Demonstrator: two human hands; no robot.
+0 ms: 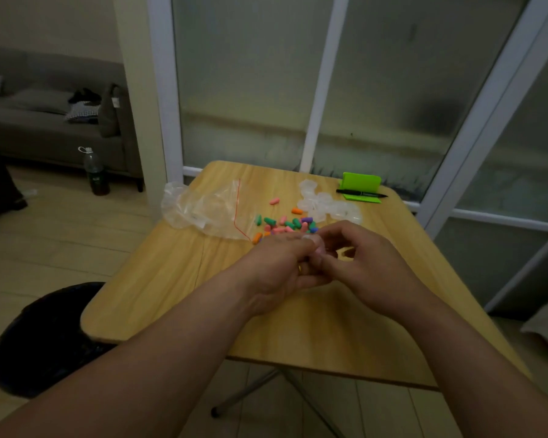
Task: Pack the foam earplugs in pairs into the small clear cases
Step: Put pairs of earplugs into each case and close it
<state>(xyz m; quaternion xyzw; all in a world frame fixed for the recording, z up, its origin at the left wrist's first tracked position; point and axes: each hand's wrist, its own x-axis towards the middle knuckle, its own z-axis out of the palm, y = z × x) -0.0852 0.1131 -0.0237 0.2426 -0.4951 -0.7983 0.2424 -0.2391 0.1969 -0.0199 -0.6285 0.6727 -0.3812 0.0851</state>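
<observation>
Meeting over the wooden table [159, 289] at frame centre, the left hand [276, 267] and right hand [364, 263] curl their fingers together.
Above them lie a crumpled plastic bag [203, 207] at left, a cluster of clear cases [326, 205] at right, and loose coloured foam earplugs [285, 224] between; both hands' fingertips pinch one small clear case [315, 245], contents unclear.

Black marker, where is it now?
In the head view, the black marker lies across the green stand at the table's far right corner, beside the clear cases.

Earplug pile [285, 224], cases [326, 207] just ahead
</observation>
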